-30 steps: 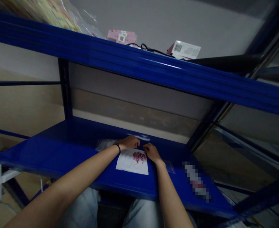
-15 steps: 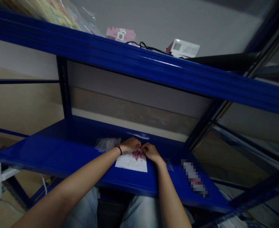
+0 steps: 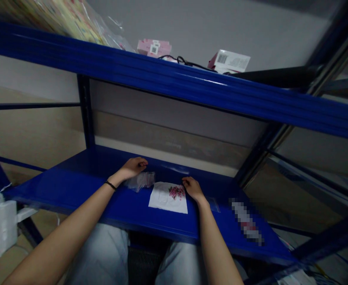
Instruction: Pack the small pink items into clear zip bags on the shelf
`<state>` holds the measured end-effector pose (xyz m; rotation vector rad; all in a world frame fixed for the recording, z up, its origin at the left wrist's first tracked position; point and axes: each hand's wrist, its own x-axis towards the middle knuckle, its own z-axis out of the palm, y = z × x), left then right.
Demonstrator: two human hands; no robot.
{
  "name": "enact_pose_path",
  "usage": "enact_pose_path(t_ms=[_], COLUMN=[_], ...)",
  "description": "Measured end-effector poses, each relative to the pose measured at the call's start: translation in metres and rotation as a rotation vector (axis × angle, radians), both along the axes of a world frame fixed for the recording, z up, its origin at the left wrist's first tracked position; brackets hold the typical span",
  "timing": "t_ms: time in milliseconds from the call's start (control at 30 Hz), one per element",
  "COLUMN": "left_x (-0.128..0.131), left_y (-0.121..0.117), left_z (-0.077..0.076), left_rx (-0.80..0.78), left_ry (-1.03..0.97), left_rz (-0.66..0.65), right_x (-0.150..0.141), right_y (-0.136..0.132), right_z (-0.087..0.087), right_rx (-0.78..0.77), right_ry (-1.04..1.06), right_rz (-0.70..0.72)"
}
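Note:
My left hand (image 3: 135, 168) is raised above the back of the blue shelf, just behind a stack of clear plastic bags (image 3: 141, 181). Its fingers are curled in towards the thumb; whatever they may hold is too small to make out. Beside the white sheet of paper (image 3: 162, 202), my right hand (image 3: 193, 187) has its fingertips drawn together, and I cannot see what is between them. A small heap of pink and dark beads (image 3: 176, 192) lies on the paper's right part, close to my right fingers.
Right of my right wrist lies a flat clear bag (image 3: 213, 205). A blurred-out object (image 3: 246, 221) rests farther right on the blue shelf (image 3: 73, 186). Overhead runs an upper shelf beam (image 3: 162, 73) with pink boxes (image 3: 154, 47). A white power adapter (image 3: 2, 225) hangs at the left.
My hands were together over the beads and have moved apart. The left went left to the plastic bags, while the right stayed near the paper's right edge.

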<state>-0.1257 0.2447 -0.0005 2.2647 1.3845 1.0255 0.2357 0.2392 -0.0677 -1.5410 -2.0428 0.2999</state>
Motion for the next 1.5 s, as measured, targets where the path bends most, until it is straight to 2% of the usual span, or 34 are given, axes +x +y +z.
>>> enact_pose_path(t_ms=[167, 433, 567, 733, 900, 1000, 1100, 1300, 1500], left_x=[-0.028, -0.044, -0.046, -0.046, -0.045, -0.047, -0.049, -0.049, -0.043], left_y=[-0.017, -0.034, -0.038, -0.048, -0.054, -0.053, -0.051, -0.062, -0.063], left_z=[-0.01, -0.03, -0.029, -0.018, -0.025, -0.036, -0.044, -0.05, -0.05], left_rx=[-0.04, -0.086, -0.114, -0.065, -0.062, -0.036, -0.025, 0.028, 0.057], left_ry=[-0.066, -0.243, -0.196, 0.0, 0.155, 0.196, 0.201, 0.199, 0.188], left_rz=[0.015, 0.094, -0.001, -0.193, -0.209, -0.222, -0.215, -0.195, -0.177], right_x=[-0.002, 0.018, 0.021, -0.006, -0.032, -0.034, -0.028, -0.017, -0.015], right_y=[0.01, 0.028, 0.045, 0.064, 0.073, 0.067, 0.052, 0.014, -0.002], right_z=[-0.005, 0.007, 0.01, 0.011, 0.016, 0.021, 0.028, 0.031, 0.03], right_rx=[-0.002, 0.021, -0.044, -0.08, -0.098, -0.115, -0.145, -0.165, -0.148], right_ry=[-0.114, -0.149, -0.182, -0.207, -0.221, -0.213, -0.197, -0.065, -0.007], right_rz=[-0.058, -0.183, -0.164, -0.083, -0.04, -0.007, 0.084, 0.269, 0.262])
